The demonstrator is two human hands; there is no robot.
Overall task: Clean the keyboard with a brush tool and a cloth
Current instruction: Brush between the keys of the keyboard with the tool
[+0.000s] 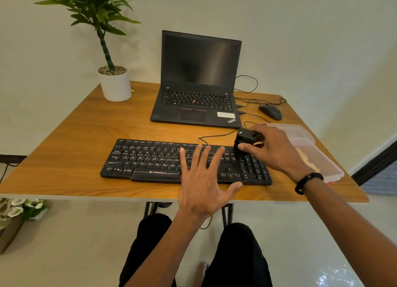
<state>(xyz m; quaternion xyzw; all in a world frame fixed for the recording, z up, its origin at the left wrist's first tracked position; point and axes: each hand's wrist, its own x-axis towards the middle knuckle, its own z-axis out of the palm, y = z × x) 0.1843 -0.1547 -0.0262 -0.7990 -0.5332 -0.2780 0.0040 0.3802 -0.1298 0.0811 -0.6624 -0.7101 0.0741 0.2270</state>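
A black wired keyboard (pixel 184 161) with white legends lies at the table's (pixel 86 136) near edge, at 6 o'clock from the laptop (pixel 197 82). The left hand (pixel 204 179) rests flat, fingers spread, on it. The right hand (pixel 277 149) grasps a black brush tool (pixel 243 141) at the numpad's top-left corner.

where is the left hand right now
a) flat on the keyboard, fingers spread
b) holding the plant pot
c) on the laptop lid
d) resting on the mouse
a: the left hand lies open, palm down and fingers spread, over the right-centre keys of the keyboard, while the right hand grips the black brush tool at the keyboard's right end.
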